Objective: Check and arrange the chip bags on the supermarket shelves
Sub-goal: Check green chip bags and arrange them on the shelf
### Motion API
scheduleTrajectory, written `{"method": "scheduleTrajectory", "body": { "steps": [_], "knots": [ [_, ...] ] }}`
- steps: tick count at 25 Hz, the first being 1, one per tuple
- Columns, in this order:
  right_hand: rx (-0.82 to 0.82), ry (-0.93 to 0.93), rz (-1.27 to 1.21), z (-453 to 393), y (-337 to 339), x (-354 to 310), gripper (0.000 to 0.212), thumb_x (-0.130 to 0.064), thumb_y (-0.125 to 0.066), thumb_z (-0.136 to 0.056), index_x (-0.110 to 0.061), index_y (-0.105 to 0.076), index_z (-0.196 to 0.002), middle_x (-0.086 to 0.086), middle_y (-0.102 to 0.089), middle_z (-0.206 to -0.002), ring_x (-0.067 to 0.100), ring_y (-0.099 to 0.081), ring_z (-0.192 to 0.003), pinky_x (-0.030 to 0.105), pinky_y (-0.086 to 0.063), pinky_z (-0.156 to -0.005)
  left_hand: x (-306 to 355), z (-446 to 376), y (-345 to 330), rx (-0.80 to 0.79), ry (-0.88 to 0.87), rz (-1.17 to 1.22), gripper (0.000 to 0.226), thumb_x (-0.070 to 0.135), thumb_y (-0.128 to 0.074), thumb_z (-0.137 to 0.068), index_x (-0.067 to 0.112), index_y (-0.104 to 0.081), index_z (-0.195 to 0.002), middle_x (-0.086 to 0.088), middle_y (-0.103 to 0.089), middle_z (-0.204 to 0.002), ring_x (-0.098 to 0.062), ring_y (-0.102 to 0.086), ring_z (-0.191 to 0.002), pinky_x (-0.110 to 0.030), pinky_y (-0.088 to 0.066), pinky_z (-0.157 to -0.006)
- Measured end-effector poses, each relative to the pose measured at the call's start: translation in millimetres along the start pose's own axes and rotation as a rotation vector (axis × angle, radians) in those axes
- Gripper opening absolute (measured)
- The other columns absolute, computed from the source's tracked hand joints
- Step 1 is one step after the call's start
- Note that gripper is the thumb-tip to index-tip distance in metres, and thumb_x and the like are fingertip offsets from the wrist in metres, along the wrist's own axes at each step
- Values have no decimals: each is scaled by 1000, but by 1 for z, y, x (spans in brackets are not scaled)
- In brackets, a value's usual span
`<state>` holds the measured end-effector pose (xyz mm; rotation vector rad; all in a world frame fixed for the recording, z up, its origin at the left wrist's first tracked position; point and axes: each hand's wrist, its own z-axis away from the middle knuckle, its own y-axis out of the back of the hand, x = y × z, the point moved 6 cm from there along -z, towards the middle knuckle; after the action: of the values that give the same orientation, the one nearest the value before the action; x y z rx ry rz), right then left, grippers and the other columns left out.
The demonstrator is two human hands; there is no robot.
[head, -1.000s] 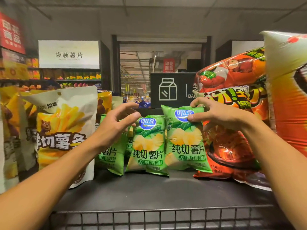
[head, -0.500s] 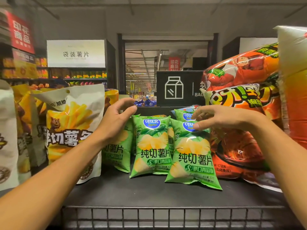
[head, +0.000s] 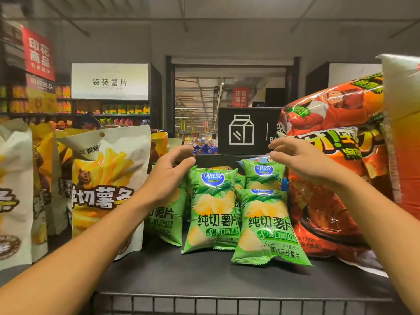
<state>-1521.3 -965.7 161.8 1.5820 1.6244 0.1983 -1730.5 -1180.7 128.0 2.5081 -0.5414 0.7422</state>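
Green foil chip bags, small: four with fronts showing on the dark shelf, more packed behind, number not countable. One stands behind the left hand, partly covered by it: leftmost green bag. One upright between the two hands: middle green bag. One slumped forward and lowest, below the right hand: front green bag. One upright behind that: rear green bag, top edge just under the right fingertips.

White-and-yellow fries pouches left of the left hand: one full-faced, the near fries pouch, and a second cut by the frame edge; yellow bags sit behind them, count unclear.

Orange-red big bags right of the right hand: one large orange bag standing, at least one more stacked above it, and a pale-and-orange bag at the frame edge.

Left hand: fingers loosely curled, thumb and fingers apart, nothing pinched; palm lies against or just in front of the leftmost green bag, contact not certain.

Right hand: fingers bent, slightly spread, holding nothing; tips hover at the rear green bag's top seam, touching or not I cannot tell.

Black milk-carton sign stands beyond both hands.
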Motion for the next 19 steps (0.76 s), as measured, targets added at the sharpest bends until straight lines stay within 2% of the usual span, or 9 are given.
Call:
{"method": "scheduleTrajectory", "body": {
  "steps": [3,5,7,11,13,16,19],
  "knots": [
    [-123,-47,274,-23,-15,6,47,-29,-60,-98,-19,-50,-142,6,-63,-136,21,-60,-115,31,-46,-93,2,2,-3,-9,-7,-8,30,17,-55,-98,16,-60,-127,8,-63,-117,-1,-57,-110,-3,-40,-82],
    [-250,-118,439,-35,-28,14,65,-37,-62,-96,-17,-36,-152,7,-50,-151,26,-51,-133,35,-43,-105,3,3,-4,-23,-15,-27,30,17,-55,-98,18,-60,-127,13,-62,-115,9,-54,-107,0,-38,-79],
    [-327,-168,493,-43,-38,24,80,-44,-65,-93,-18,-25,-157,6,-37,-160,27,-41,-143,39,-37,-114,4,3,-4,-31,-24,-42,30,18,-55,-98,18,-59,-128,12,-62,-116,13,-52,-104,-2,-38,-79],
    [-408,-233,500,-50,-59,39,97,-55,-71,-85,-23,-18,-159,4,-28,-165,28,-33,-148,43,-33,-118,4,3,-4,-37,-20,-13,32,17,-55,-98,18,-59,-130,8,-63,-122,10,-52,-109,-9,-40,-85],
    [-414,-216,548,-51,-67,41,98,-56,-71,-85,-24,-17,-160,4,-29,-165,28,-33,-148,43,-34,-118,4,4,-7,-73,-13,13,33,18,-55,-98,19,-57,-132,10,-63,-124,11,-53,-111,-8,-41,-86],
    [-355,-172,593,-53,-66,36,92,-49,-75,-85,-23,-24,-157,8,-39,-159,31,-40,-143,42,-40,-113,2,6,-11,-134,-5,47,38,22,-55,-98,24,-54,-136,18,-60,-127,19,-51,-111,-3,-39,-88],
    [-219,-57,650,-53,-49,16,89,-44,-78,-84,-19,-31,-155,10,-45,-153,31,-42,-139,41,-39,-112,-1,6,-13,-162,-11,83,43,27,-56,-98,30,-48,-140,24,-56,-129,19,-48,-117,-15,-37,-99]
  ]
}}
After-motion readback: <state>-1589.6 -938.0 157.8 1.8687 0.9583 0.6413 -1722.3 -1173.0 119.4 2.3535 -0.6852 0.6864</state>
